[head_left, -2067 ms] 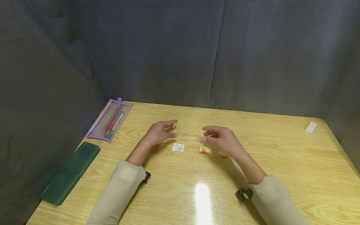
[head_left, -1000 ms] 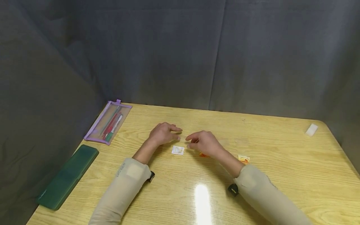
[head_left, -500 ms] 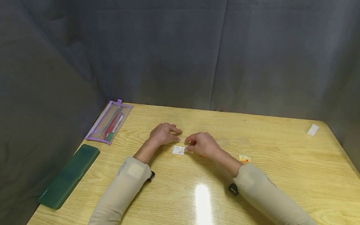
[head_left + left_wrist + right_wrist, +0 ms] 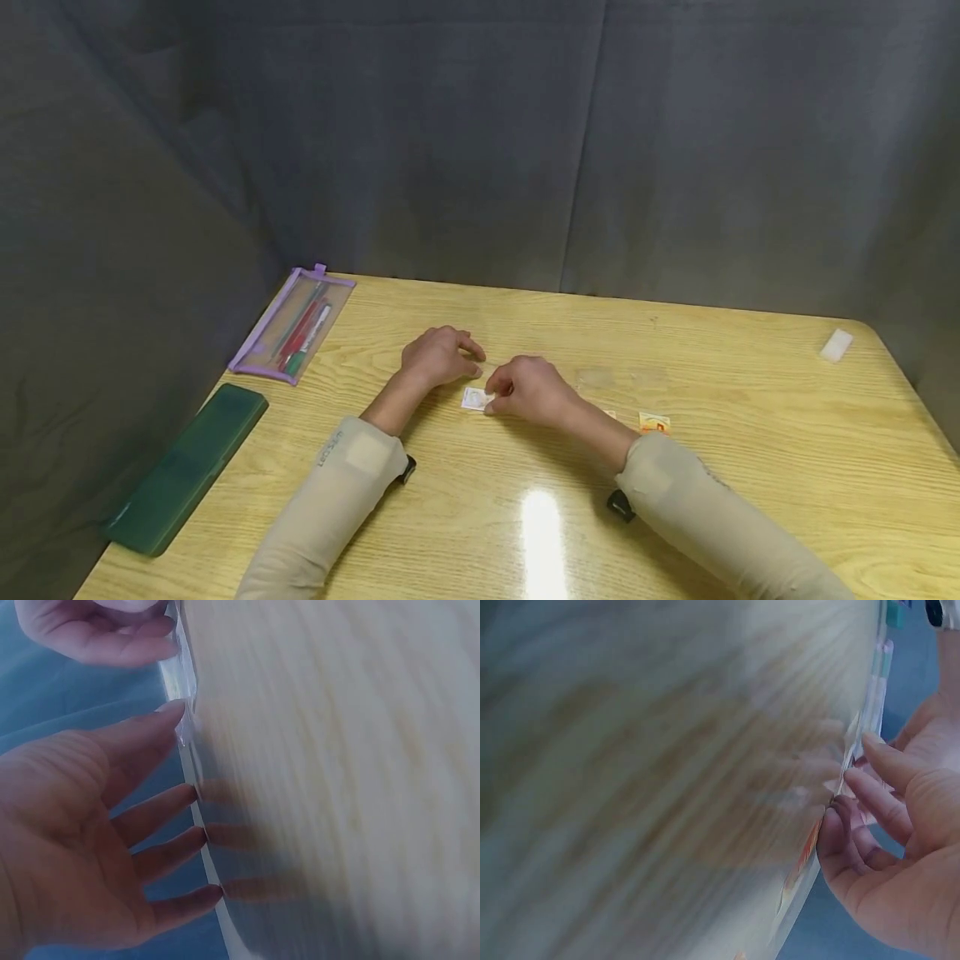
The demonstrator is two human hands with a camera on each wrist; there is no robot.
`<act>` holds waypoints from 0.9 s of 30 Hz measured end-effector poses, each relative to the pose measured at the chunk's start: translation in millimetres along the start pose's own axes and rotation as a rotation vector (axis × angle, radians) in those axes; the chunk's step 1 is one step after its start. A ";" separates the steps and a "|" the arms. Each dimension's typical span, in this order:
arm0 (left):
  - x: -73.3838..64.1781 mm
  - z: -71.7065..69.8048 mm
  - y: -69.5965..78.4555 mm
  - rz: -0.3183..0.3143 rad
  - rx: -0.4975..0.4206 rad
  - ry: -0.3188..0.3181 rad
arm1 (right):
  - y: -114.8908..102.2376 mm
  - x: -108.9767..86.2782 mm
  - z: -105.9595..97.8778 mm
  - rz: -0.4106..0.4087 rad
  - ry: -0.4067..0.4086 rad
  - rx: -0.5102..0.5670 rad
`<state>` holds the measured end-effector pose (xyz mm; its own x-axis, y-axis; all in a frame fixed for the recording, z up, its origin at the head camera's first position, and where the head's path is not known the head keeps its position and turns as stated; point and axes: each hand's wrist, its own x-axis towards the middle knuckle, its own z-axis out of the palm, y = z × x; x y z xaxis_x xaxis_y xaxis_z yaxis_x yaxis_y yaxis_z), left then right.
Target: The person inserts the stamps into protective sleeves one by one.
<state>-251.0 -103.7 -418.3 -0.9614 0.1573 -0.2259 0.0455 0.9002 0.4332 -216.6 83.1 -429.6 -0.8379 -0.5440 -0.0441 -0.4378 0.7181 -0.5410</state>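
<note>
A small white stamp [image 4: 474,399] lies on the table between the hands. My right hand [image 4: 531,389] pinches its right end between thumb and forefinger. My left hand [image 4: 437,356] rests just behind and left of the stamp, fingers spread. In the left wrist view its fingertips touch the tabletop, and the thumb lies against a strip of clear plastic [image 4: 187,682]. An orange-and-yellow stamp [image 4: 654,422] lies beside the right forearm. The edge of another orange stamp [image 4: 611,414] peeks out behind that forearm, which hides the rest.
Two clear rectangular pieces [image 4: 596,379] lie flat behind the right forearm. At the left are a purple-edged mesh pouch [image 4: 292,329] with pens and a dark green case [image 4: 187,469]. A white block [image 4: 836,344] lies at the far right. A dark curtain [image 4: 420,150] hangs behind.
My right hand has come left onto the white stamp from over the orange ones. The orange stamps now lie farther right. My left hand has shifted slightly right and nearer.
</note>
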 end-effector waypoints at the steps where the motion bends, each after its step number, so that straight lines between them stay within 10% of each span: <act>1: -0.1 -0.1 0.0 -0.002 -0.004 0.000 | -1.1 -0.1 1.1 -0.008 0.006 -0.025; 27: -8.2 -4.5 -6.8 -0.045 0.040 0.032 | -4.9 1.2 3.9 0.138 0.010 0.032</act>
<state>-244.7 -113.0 -415.4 -0.9709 0.1034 -0.2161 0.0119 0.9218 0.3875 -214.2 77.2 -430.3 -0.8925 -0.4369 -0.1118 -0.3080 0.7716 -0.5567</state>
